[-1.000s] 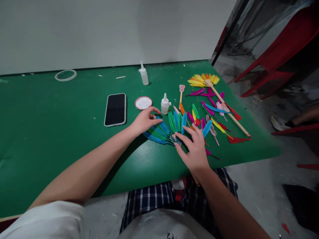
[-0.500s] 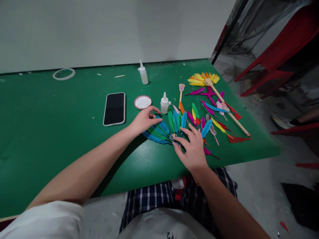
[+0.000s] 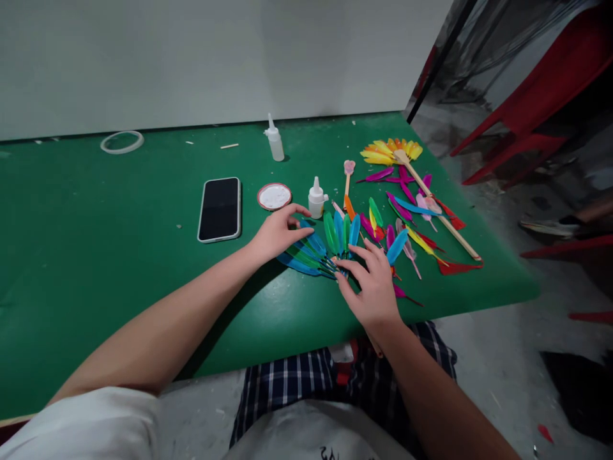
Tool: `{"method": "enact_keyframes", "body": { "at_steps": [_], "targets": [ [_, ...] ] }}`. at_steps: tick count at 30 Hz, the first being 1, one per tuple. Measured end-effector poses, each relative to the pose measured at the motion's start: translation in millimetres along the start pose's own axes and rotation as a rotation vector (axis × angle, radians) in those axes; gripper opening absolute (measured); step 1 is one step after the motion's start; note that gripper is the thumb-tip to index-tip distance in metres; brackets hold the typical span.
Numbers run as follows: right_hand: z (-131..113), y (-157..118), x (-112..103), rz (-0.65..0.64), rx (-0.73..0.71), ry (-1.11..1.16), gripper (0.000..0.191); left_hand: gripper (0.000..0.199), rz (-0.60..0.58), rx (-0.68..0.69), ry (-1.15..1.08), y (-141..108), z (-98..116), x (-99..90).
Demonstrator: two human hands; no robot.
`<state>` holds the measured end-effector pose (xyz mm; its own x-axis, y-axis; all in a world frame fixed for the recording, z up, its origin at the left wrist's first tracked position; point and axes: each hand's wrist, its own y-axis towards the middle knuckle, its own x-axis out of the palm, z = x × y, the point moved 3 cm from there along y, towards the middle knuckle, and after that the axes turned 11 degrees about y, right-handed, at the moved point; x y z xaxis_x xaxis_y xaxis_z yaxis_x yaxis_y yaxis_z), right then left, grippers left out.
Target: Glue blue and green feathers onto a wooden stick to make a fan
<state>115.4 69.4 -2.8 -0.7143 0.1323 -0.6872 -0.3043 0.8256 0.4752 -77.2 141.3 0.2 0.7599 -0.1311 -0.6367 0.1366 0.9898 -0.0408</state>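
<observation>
A fan of blue and green feathers (image 3: pixel 311 254) is spread in front of me at the table's near side, its quills gathered toward the right. My left hand (image 3: pixel 280 235) bends over the left part of it, with thumb and forefinger around a blue feather (image 3: pixel 313 241). At the gathered quills, my right hand (image 3: pixel 371 284) has its thumb and fingertips pressed close together on the fan's base. The palm and fingers partly cover that base. A small white glue bottle (image 3: pixel 316 201) stands upright just beyond the fan.
A phone (image 3: pixel 219 209), a round lid (image 3: pixel 274 196) and a second bottle (image 3: pixel 275 144) sit on the green table (image 3: pixel 119 255). To the right lie loose coloured feathers (image 3: pixel 397 246) and a yellow feather fan (image 3: pixel 383 153) with a wooden handle. Red chairs (image 3: pixel 522 128) stand beyond.
Both hands stay at the feather fan. The fan and the right hand's fingertips have shifted very slightly to the right.
</observation>
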Motion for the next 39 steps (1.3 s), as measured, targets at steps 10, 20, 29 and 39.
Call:
{"method": "enact_keyframes", "body": {
  "at_steps": [10,20,29,39],
  "targets": [
    [-0.8,-0.6,1.1,-0.014,0.004,-0.03,0.02,0.027,0.184,0.121,0.285,-7.9,9.3,-7.1],
    [-4.6,-0.1,0.8,-0.038,-0.022,-0.074,0.02,0.025,0.045,0.773,0.735,-34.1,36.1,10.5],
    [-5.7,-0.5,1.7,-0.039,-0.026,-0.089,0.02,0.027,-0.06,0.821,0.788,-33.2,36.9,12.8],
    [-8.5,1.3,2.2,-0.042,-0.022,-0.117,0.019,0.026,-0.079,0.837,0.812,-34.3,38.6,14.7]
  ]
}}
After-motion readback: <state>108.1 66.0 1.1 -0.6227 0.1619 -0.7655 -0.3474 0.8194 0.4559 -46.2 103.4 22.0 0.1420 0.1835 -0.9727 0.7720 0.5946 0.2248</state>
